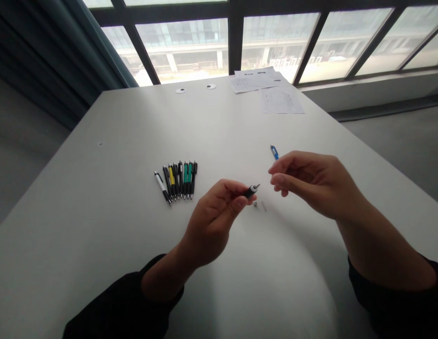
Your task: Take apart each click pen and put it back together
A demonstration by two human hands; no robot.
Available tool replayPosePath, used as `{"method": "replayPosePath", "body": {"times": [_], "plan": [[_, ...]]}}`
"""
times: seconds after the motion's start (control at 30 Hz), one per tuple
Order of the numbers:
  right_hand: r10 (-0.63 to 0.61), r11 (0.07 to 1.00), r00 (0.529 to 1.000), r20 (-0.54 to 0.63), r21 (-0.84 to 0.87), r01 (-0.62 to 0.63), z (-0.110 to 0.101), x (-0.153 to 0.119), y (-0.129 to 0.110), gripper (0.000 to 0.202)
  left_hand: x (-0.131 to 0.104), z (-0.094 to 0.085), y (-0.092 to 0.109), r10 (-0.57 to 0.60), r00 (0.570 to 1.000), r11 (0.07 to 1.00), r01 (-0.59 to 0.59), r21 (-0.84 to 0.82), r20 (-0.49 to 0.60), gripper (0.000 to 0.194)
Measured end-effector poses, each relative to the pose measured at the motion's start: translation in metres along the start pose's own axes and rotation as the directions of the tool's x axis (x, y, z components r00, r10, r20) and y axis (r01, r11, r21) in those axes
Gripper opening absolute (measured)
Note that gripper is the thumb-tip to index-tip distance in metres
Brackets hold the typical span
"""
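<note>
Black sleeves nearest the camera, one per forearm, both reaching in over a white table.

Left hand: grasping. Thumb and fingers pinch a dark pen barrel, held up toward the middle of the view, tilted, one end pointing up and right. Pale ring at that end, thin tip sticking out of it. Rest of the barrel is hidden in the fingers.

Right hand: just right of the barrel, not touching it. Fingers curled, thumb and forefinger close together. Cannot tell if anything is pinched between them.

Blue pen shows just past the right fingertips, clip end up; lower part is behind the hand, so contact is unclear.

Two small parts just below the barrel: a stubby metallic piece and, right of it, a thin light strip. Too small to say more.

Left of the left hand: row of pens side by side, mostly black, plus a yellow one and two green. White-and-black pen at the row's left end, slanted.

Far edge: two white ovals with dark spots, overlapping paper sheets to their right. Window behind, dark curtain at left.
</note>
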State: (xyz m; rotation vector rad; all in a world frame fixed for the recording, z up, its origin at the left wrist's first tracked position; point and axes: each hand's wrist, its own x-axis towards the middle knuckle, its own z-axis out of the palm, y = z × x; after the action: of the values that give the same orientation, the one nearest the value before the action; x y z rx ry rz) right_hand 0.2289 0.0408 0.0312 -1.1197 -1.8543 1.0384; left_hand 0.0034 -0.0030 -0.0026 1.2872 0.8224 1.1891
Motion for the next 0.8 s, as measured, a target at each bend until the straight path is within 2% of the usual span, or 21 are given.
{"method": "replayPosePath", "body": {"times": [0.03,0.1,0.13,0.2,0.33,0.63,0.73,0.8], "plan": [[0.11,0.984,0.993,0.035,-0.148,-0.104,-0.001,0.004,0.007,0.015,0.0,-0.001,-0.002,-0.008,1.0,0.999,0.007,-0.044,-0.019,0.01],[0.351,0.833,0.925,0.144,-0.5,-0.238,0.002,0.012,0.021,0.014,0.0,-0.003,-0.005,-0.028,0.998,0.994,0.022,-0.103,-0.057,0.012],[0.441,0.759,0.875,0.199,-0.603,-0.246,0.006,0.014,0.027,0.015,0.0,-0.003,-0.006,-0.038,0.996,0.993,0.029,-0.117,-0.075,0.014],[0.517,0.697,0.817,0.254,-0.679,-0.231,0.014,0.016,0.036,0.016,0.0,-0.003,-0.006,-0.051,0.993,0.991,0.038,-0.125,-0.105,0.016],[0.528,0.667,0.812,0.248,-0.713,-0.216,0.025,0.014,0.043,0.016,-0.001,0.0,-0.003,-0.065,0.99,0.991,0.049,-0.125,-0.126,0.02],[0.588,0.58,0.771,0.244,-0.792,-0.192,0.028,0.014,0.043,0.009,0.0,0.004,-0.001,-0.074,0.99,0.994,0.064,-0.089,-0.117,0.023],[0.567,0.635,0.765,0.306,-0.754,-0.17,0.019,0.014,0.034,0.009,-0.001,0.003,0.005,-0.053,0.994,0.999,0.053,0.004,-0.093,0.022],[0.517,0.738,0.757,0.4,-0.655,-0.158,0.008,0.012,0.022,0.012,-0.002,0.003,0.009,-0.043,0.996,0.996,0.049,0.081,-0.073,0.02]]}}
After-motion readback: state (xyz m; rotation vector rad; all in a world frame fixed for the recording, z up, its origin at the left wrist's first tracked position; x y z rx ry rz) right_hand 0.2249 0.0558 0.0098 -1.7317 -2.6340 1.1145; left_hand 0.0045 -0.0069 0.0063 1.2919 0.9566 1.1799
